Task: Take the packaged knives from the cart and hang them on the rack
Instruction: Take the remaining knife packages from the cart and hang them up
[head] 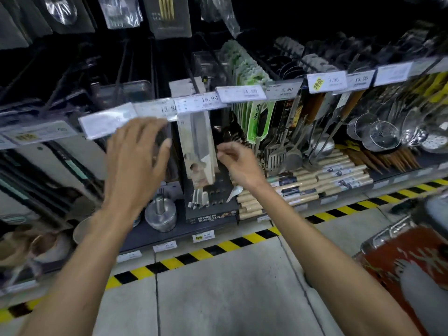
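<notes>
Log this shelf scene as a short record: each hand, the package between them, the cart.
left hand: open, fingers spread, raised just under the price labels
right hand: fingers curled beside the pale knife package; grip unclear
pale knife package: hangs upright between the hands
cart: lower right, holds a red package

Yellow-and-black striped floor tape (pixel 242 242), green packages (pixel 257 117), and a seemingly red cart panel (pixel 402 258).

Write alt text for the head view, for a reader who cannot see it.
Two bare hands reach into a shop rack of hanging kitchenware: the left hand lies open by the price tags, the right hand curls beside a tall packaged knife.
</notes>
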